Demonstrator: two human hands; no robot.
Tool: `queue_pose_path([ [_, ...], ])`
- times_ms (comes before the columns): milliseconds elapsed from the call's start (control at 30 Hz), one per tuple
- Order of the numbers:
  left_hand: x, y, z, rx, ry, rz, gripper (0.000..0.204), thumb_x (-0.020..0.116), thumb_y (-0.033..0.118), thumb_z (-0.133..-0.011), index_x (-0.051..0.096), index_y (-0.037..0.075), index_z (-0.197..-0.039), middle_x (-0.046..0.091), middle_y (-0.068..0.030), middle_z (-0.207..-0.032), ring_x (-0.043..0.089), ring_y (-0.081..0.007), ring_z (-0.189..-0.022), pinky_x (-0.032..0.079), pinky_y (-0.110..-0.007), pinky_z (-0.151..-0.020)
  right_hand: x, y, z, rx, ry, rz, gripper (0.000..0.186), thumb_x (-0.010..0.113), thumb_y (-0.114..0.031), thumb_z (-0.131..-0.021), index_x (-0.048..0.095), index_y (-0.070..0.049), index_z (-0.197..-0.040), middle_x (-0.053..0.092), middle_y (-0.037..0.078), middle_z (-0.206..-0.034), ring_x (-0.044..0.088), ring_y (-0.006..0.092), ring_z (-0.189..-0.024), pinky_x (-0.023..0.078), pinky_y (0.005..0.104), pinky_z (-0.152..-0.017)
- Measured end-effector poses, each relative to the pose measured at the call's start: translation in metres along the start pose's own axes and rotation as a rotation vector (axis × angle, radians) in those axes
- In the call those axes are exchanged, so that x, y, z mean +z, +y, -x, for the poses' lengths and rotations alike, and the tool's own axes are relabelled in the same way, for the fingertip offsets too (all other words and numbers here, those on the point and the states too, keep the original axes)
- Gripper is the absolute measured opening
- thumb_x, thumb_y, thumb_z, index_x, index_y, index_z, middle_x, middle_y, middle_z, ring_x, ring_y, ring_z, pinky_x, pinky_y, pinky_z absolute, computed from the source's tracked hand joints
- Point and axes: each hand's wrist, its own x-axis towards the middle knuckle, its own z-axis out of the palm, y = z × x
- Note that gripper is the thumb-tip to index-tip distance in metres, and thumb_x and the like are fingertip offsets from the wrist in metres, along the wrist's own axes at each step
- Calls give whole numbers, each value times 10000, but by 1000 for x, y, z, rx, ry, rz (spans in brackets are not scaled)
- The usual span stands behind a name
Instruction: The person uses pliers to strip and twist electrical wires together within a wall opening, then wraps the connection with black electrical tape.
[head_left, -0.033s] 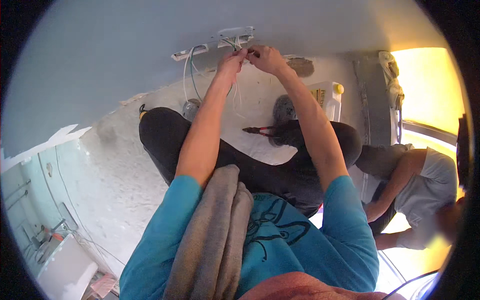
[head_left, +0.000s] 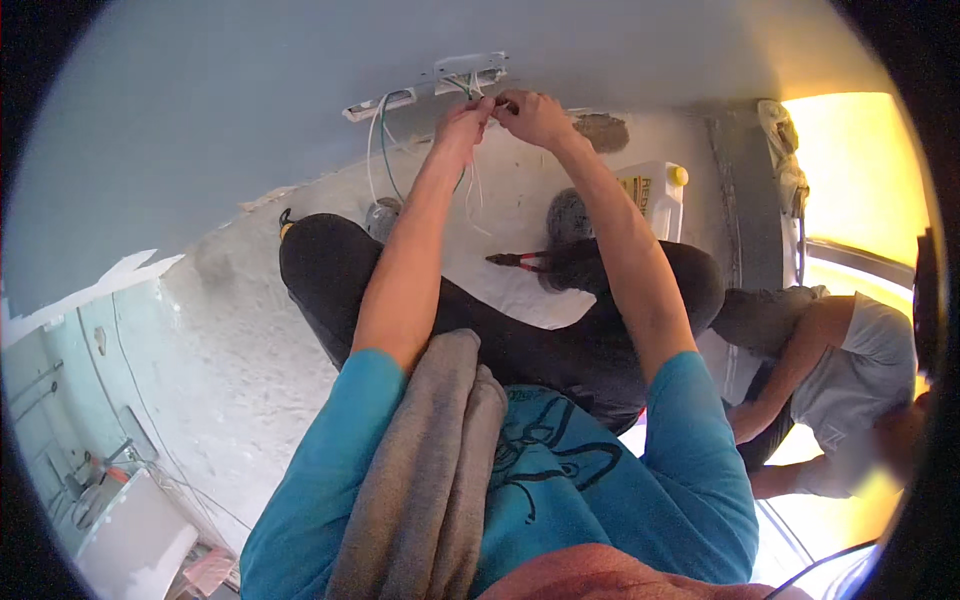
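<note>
Low on the grey wall, my left hand [head_left: 462, 128] and my right hand [head_left: 536, 119] meet just below a rectangular wall box [head_left: 488, 78]. The fingers of both are closed in a pinch on electrical wires that come out of this box. Their fingertips nearly touch, and the exact grip is hidden. A green wire [head_left: 383, 150] and a white wire [head_left: 371, 165] loop out of the second wall box [head_left: 385, 104] to the left. Thin white wire ends [head_left: 476, 195] dangle beneath my left hand.
Pliers with red handles [head_left: 515, 260] lie on the dusty floor between my legs. A white jug with a yellow cap [head_left: 665, 205] stands beyond my right knee. At the right, another person in a grey shirt [head_left: 850, 370] crouches close by. Tools and debris [head_left: 110, 490] sit far left.
</note>
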Motion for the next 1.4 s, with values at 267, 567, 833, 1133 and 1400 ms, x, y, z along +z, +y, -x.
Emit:
queue_pose_path([
  [267, 4, -8, -17, 112, 9, -65, 275, 645, 276, -924, 616, 49, -772, 556, -8, -636, 462, -103, -524, 343, -278, -481, -18, -37, 12, 145, -17, 156, 287, 521, -375, -921, 683, -208, -1089, 723, 95, -969, 676, 323, -939, 415, 499, -892],
  [567, 18, -5, -8, 110, 105, -81, 305, 665, 284, -910, 668, -2, -806, 635, -69, -722, 565, -154, -649, 436, -329, -579, 27, -37, 28, 256, 333, 169, 269, 522, -349, -912, 674, -181, -1056, 716, 118, -899, 677, 337, -861, 424, 494, -828],
  [833, 29, -16, -16, 268, 238, -500, 387, 666, 323, -893, 684, -57, -965, 696, -226, -934, 666, -351, -875, 494, -423, -763, 51, -19, 26, 436, 417, -71, 326, 547, -410, -886, 707, -156, -1014, 712, 162, -909, 677, 360, -875, 450, 494, -820],
  [1133, 26, -14, -13, 157, 260, -397, 414, 624, 336, -919, 659, -65, -1015, 686, -212, -977, 658, -345, -897, 490, -437, -789, 84, 15, 7, 467, 423, -181, 316, 575, -375, -867, 721, -119, -979, 704, 190, -884, 672, 387, -884, 523, 445, -772],
  [1400, -10, -3, -13, 136, 1, -248, 380, 620, 347, -947, 636, -17, -839, 603, -53, -734, 513, -151, -661, 433, -346, -608, 115, 146, 75, 600, 164, -233, 306, 539, -332, -906, 697, -95, -1017, 711, 147, -988, 668, 371, -954, 529, 438, -775],
])
